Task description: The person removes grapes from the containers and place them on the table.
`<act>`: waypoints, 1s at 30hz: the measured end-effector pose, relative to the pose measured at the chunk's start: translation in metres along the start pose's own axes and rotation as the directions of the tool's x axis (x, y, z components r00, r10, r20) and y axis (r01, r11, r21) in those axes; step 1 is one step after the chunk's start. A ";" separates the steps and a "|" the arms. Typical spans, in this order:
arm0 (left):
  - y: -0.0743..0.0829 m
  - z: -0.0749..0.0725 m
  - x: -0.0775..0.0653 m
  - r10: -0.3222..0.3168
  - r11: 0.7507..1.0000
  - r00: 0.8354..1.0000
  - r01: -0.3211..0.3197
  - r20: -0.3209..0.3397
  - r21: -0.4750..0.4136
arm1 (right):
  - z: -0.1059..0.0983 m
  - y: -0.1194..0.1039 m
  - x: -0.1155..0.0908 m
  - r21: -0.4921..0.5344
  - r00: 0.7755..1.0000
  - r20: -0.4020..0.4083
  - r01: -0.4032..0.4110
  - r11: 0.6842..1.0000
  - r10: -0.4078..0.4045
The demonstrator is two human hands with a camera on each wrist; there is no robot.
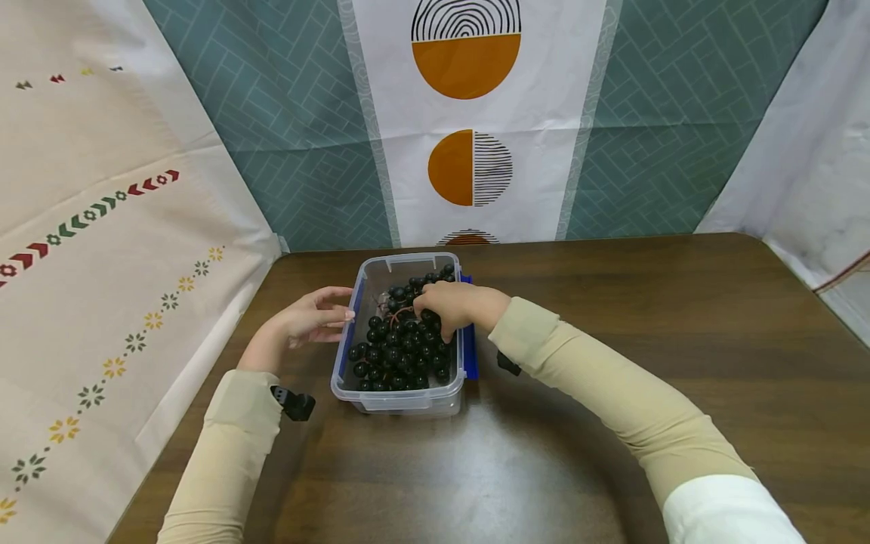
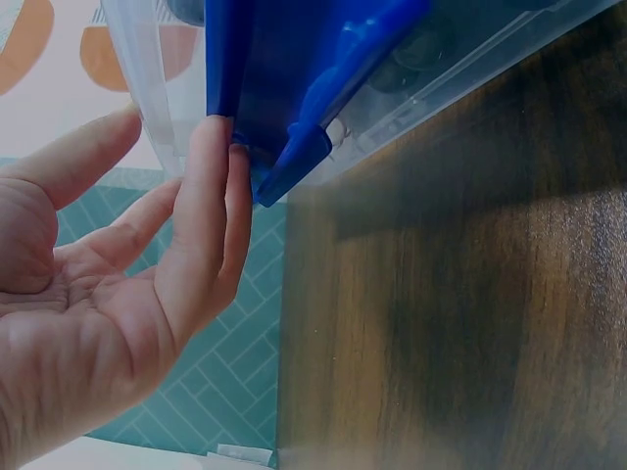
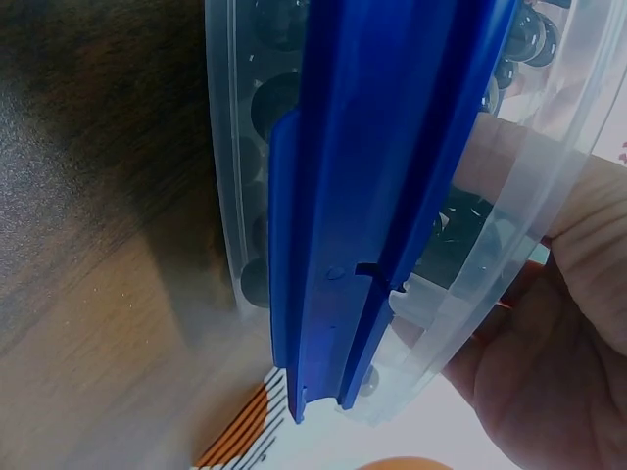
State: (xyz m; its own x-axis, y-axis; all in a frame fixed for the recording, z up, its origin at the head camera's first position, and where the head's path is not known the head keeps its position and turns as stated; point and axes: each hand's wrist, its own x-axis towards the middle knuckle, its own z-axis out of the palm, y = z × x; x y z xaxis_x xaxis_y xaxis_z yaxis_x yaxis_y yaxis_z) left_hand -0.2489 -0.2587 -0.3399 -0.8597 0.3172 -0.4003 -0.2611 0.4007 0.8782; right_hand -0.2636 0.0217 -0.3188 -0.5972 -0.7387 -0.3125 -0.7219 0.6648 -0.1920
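A clear plastic container (image 1: 401, 403) with blue side clips stands without a lid on the table. Inside lie dark, round grapes (image 1: 387, 363), with a reddish stem (image 1: 401, 312) showing among them. From above, my right hand (image 1: 462, 306) reaches over the right wall and grips into the bunch with bent fingers; the fingertips are partly hidden among the fruit. At the left wall, my left hand (image 1: 316, 317) touches the container with nearly straight fingers. Its fingertips rest by the blue clip (image 2: 294, 88) in the left wrist view. The other clip (image 3: 372, 176) fills the right wrist view.
The brown wooden table (image 1: 578, 423) extends to the right and front of the container. Behind it hangs a green and white patterned cloth (image 1: 299, 151). An embroidered cream cloth (image 1: 122, 264) borders the left side, and a white cloth (image 1: 816, 151) the right.
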 end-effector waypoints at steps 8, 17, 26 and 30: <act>0.000 0.001 0.003 0.004 1.000 1.000 -0.004 -0.001 0.002 | -0.002 0.003 -0.001 0.020 1.000 0.004 0.015 1.000 -0.015; -0.002 0.002 0.001 -0.003 1.000 1.000 0.003 -0.013 0.013 | -0.004 0.004 0.002 0.036 1.000 0.019 0.013 0.999 -0.014; 0.002 0.003 -0.001 0.002 1.000 1.000 -0.002 -0.019 0.017 | -0.002 0.002 0.001 0.010 1.000 -0.013 0.018 1.000 -0.018; 0.001 0.004 -0.002 0.004 1.000 1.000 -0.004 -0.014 0.008 | 0.000 0.002 0.002 0.010 1.000 -0.017 0.022 1.000 -0.022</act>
State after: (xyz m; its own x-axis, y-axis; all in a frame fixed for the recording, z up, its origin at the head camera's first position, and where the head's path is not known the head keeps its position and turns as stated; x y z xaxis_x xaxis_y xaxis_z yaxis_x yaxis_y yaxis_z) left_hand -0.2458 -0.2559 -0.3397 -0.8669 0.3068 -0.3928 -0.2540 0.4062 0.8778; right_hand -0.2666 0.0218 -0.3194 -0.5873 -0.7547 -0.2922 -0.7311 0.6496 -0.2084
